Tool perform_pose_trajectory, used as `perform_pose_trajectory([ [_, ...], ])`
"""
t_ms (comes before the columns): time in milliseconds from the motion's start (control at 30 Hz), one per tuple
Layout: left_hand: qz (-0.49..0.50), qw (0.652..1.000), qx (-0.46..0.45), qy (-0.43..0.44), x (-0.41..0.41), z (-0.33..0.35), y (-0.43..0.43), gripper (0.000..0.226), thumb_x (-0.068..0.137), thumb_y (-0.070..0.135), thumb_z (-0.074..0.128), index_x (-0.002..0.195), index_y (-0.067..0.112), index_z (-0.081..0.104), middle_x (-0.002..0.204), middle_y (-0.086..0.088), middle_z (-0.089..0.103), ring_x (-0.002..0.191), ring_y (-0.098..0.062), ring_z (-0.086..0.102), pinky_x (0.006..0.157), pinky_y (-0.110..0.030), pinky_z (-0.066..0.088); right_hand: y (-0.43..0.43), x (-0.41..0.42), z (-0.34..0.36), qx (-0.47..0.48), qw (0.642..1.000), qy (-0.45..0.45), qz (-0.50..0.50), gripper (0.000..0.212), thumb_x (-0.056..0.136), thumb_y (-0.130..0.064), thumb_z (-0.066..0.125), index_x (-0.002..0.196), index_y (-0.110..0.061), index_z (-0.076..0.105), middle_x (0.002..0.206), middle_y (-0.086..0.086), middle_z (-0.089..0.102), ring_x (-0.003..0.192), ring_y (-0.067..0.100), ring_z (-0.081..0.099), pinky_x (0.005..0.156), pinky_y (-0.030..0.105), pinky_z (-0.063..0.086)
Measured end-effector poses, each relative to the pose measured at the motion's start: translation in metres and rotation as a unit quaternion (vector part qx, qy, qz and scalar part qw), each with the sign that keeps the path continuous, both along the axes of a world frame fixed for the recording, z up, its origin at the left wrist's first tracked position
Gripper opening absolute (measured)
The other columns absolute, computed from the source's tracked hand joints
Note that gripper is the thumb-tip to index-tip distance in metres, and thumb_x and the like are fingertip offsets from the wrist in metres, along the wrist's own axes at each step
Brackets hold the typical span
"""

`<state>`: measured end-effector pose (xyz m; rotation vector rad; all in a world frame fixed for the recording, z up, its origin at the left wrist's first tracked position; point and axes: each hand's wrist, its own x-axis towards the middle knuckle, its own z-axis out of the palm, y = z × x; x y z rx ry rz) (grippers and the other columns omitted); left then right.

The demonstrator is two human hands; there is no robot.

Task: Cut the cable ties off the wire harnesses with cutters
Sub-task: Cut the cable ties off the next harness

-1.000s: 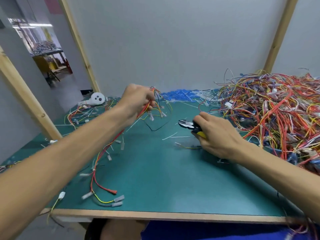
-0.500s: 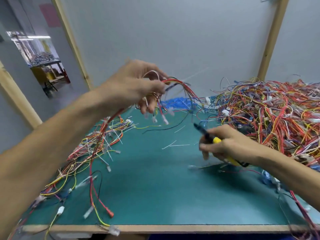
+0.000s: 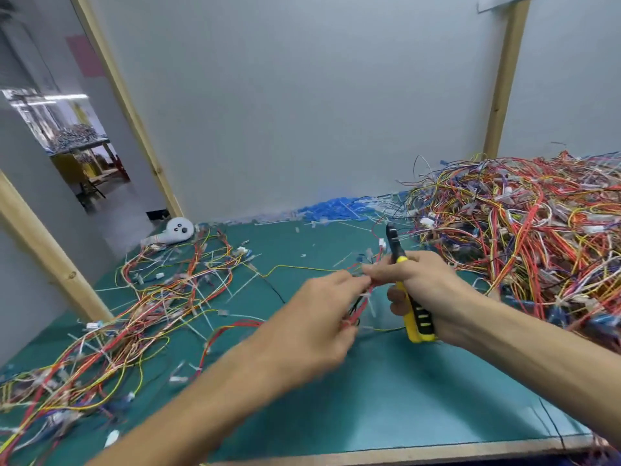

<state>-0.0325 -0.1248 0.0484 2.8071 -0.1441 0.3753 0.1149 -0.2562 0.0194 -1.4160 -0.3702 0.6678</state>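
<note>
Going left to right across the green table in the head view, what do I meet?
Scattered coloured wire harnesses, left hand gripping red wire bundle, yellow-handled cutters in right hand, big tangled heap of wires.

Matt green mat (image 3: 386, 391), wooden edge (image 3: 403, 453)

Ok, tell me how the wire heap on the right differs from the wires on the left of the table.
The right heap is piled high and dense; the left wires lie flat and spread out, with green mat showing between them. The right heap is far bigger than the left wires. Both mix red, yellow and orange wires.
</note>
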Motion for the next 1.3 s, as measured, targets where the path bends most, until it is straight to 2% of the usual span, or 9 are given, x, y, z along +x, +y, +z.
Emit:
perform_pose_trajectory([
  [167,0.223,0.949,0.207,-0.084,-0.039,-0.019,0.024,0.073,0.079,0.0,0.069,0.141,0.025,0.043,0.122,0.004,0.056,0.102,-0.027,0.063,0.073,-0.045,0.057,-0.008,0.022,0.005,0.019,0.997,-0.036,-0.064,0.032,0.087,0.002,0.078,0.075,-0.014,0.053,0.063,0.005,0.063,0.049,0.015,0.035,0.048,0.027,0.029],
  [300,0.287,0.953,0.094,0.04,-0.06,-0.023,0.065,0.013,0.097,0.03,0.057,0.109,0.034,0.062,0.103,0.013,0.064,0.1,-0.014,0.066,0.084,-0.039,0.054,-0.018,0.043,0.005,0.023,0.992,-0.065,-0.102,0.033,0.087,0.001,0.078,0.073,-0.016,0.053,0.061,0.003,0.06,0.05,0.015,0.038,0.05,0.028,0.032],
  [533,0.263,0.956,0.085,0.1,-0.049,-0.031,0.059,0.01,0.101,0.031,0.058,0.101,0.026,0.066,0.101,0.011,0.062,0.105,-0.018,0.061,0.087,-0.037,0.051,-0.016,0.05,-0.001,0.013,0.991,-0.067,-0.112,0.029,0.089,-0.002,0.078,0.077,-0.014,0.054,0.062,0.004,0.06,0.049,0.015,0.039,0.049,0.027,0.032],
  [633,0.177,0.944,-0.151,0.235,-0.051,-0.012,0.041,0.015,0.092,0.016,0.069,0.078,0.014,0.069,0.074,-0.004,0.073,0.07,-0.023,0.073,0.064,-0.037,0.061,-0.019,0.049,-0.003,0.011,0.988,-0.093,-0.119,0.028,0.089,-0.001,0.078,0.078,-0.013,0.055,0.072,0.013,0.06,0.049,0.016,0.038,0.052,0.029,0.03],
  [700,0.05,0.859,-0.335,0.385,-0.059,0.006,0.025,0.015,0.094,0.018,0.072,0.081,0.011,0.073,0.073,-0.007,0.074,0.057,-0.017,0.071,0.053,-0.027,0.058,-0.021,0.051,-0.005,0.011,0.988,-0.093,-0.12,0.029,0.089,-0.002,0.078,0.077,-0.013,0.055,0.071,0.012,0.059,0.05,0.016,0.037,0.053,0.029,0.03],
  [767,-0.022,0.827,-0.338,0.448,-0.062,0.018,0.019,0.016,0.097,0.024,0.07,0.093,0.009,0.075,0.08,-0.006,0.077,0.059,-0.015,0.071,0.057,-0.024,0.057,-0.02,0.052,-0.004,0.017,0.99,-0.09,-0.111,0.029,0.09,-0.002,0.078,0.078,-0.013,0.054,0.071,0.013,0.058,0.052,0.018,0.036,0.054,0.029,0.028],
  [933,0.098,0.911,-0.312,0.252,-0.029,0.018,0.033,0.016,0.1,0.0,0.055,0.097,0.001,0.07,0.08,-0.01,0.073,0.058,-0.022,0.068,0.047,-0.026,0.047,-0.021,0.043,-0.002,0.051,0.987,-0.146,-0.048,0.025,0.089,-0.004,0.079,0.079,-0.009,0.057,0.074,0.016,0.066,0.062,0.022,0.044,0.053,0.03,0.035],
  [1200,0.168,0.828,-0.528,0.088,0.047,-0.006,0.026,0.036,0.092,0.052,0.059,0.082,0.02,0.074,0.088,-0.004,0.073,0.076,-0.017,0.064,0.078,-0.038,0.038,-0.01,-0.007,0.012,0.053,0.91,-0.396,0.112,0.039,0.083,0.005,0.084,0.081,-0.029,0.065,0.068,-0.013,0.061,0.061,0.001,0.051,0.061,0.014,0.043],
  [1300,0.09,0.831,-0.545,0.073,0.059,-0.01,0.031,0.032,0.084,0.046,0.061,0.088,0.017,0.074,0.085,-0.003,0.068,0.08,-0.018,0.059,0.08,-0.037,0.037,-0.008,-0.024,0.005,0.013,0.859,-0.481,0.174,0.039,0.088,-0.002,0.08,0.094,-0.037,0.062,0.074,-0.007,0.057,0.065,0.011,0.048,0.064,0.027,0.047],
])
